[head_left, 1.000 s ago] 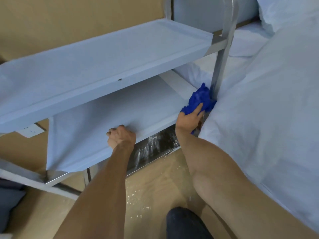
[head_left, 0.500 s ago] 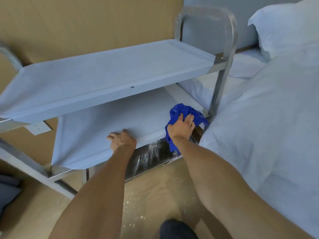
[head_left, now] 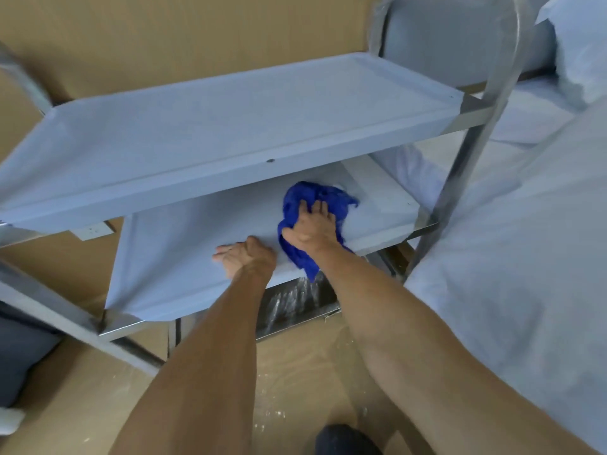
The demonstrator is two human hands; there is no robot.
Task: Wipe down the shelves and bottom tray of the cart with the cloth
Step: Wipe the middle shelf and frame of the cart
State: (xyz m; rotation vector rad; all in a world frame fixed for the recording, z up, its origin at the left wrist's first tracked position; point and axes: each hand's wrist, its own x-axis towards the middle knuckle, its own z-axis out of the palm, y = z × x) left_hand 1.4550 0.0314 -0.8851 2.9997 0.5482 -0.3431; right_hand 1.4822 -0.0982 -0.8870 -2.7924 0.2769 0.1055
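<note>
The cart has a pale top shelf [head_left: 230, 119], a middle shelf [head_left: 184, 251] below it and a shiny metal bottom tray [head_left: 295, 300] showing under the middle shelf's front edge. A crumpled blue cloth [head_left: 315, 198] lies on the right half of the middle shelf, with one end hanging over the front lip. My right hand [head_left: 312, 228] presses flat on the cloth, fingers spread and pointing away from me. My left hand [head_left: 246, 257] grips the front lip of the middle shelf just left of the cloth, its fingers curled over the edge.
The cart's metal upright [head_left: 460, 178] stands against a bed with white sheets [head_left: 509, 257] on the right; a pillow [head_left: 581, 44] lies at top right. A brown wall with a socket [head_left: 93, 229] is behind the cart. A dark object [head_left: 19, 356] sits on the floor at left.
My right hand has slid the cloth leftward from the shelf's right corner by the upright onto the shelf surface. My left hand has kept its hold on the front lip.
</note>
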